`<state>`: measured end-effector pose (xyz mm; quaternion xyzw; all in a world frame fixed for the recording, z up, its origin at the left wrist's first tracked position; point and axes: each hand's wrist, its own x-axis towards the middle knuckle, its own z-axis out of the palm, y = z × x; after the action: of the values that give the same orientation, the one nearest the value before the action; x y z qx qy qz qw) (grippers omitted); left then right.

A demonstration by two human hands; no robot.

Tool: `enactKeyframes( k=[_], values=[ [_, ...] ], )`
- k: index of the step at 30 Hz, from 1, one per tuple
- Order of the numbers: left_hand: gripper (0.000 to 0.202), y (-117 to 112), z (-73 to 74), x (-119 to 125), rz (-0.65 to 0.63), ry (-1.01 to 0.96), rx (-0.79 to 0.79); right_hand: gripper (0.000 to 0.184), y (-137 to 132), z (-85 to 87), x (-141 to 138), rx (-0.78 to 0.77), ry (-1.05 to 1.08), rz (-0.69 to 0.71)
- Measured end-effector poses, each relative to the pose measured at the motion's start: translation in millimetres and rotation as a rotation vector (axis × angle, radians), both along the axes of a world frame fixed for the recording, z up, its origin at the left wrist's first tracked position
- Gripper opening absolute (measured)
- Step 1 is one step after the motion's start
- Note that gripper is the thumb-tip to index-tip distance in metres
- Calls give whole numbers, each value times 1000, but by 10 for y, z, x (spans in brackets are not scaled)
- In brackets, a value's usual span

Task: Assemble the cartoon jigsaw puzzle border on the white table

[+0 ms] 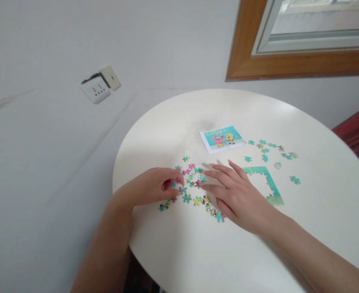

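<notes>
Loose jigsaw puzzle pieces (197, 201) in teal, pink and yellow lie in a cluster between my two hands. My left hand (158, 185) is at the cluster's left side, its fingers and thumb curled toward each other over the pieces; whatever is at the fingertips is too small to make out. My right hand (236, 193) lies over the right side of the cluster, palm down with fingers spread, its fingertips at the pieces. Part of a joined puzzle border (272, 185), teal and green, shows beyond my right hand, which hides its left part.
A cartoon picture card (224, 138) lies behind the cluster. Several more teal puzzle pieces (265, 158) are scattered to its right. The round white table (320, 228) stands against a wall with a socket (96, 89) and a wood-framed window (289, 63).
</notes>
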<state>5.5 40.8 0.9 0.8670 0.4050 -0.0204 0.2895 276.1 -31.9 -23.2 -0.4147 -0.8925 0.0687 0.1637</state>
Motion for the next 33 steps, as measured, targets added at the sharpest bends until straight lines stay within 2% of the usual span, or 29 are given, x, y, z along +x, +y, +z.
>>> enactKeyframes(
  k=[12, 21, 27, 33],
  values=[
    [25, 1, -14, -42, 39, -35, 41, 38, -4, -18, 8, 16, 19, -8],
    [24, 57, -40, -121, 197, -111, 193, 37, 7, -4, 3, 19, 13, -6],
    [21, 69, -46, -168, 109, -171, 229, 37, 1, -14, 9, 32, 14, -9],
    [24, 30, -33, -160, 0, -174, 155, 36, -3, -9, 1, 40, 23, -6]
  ],
)
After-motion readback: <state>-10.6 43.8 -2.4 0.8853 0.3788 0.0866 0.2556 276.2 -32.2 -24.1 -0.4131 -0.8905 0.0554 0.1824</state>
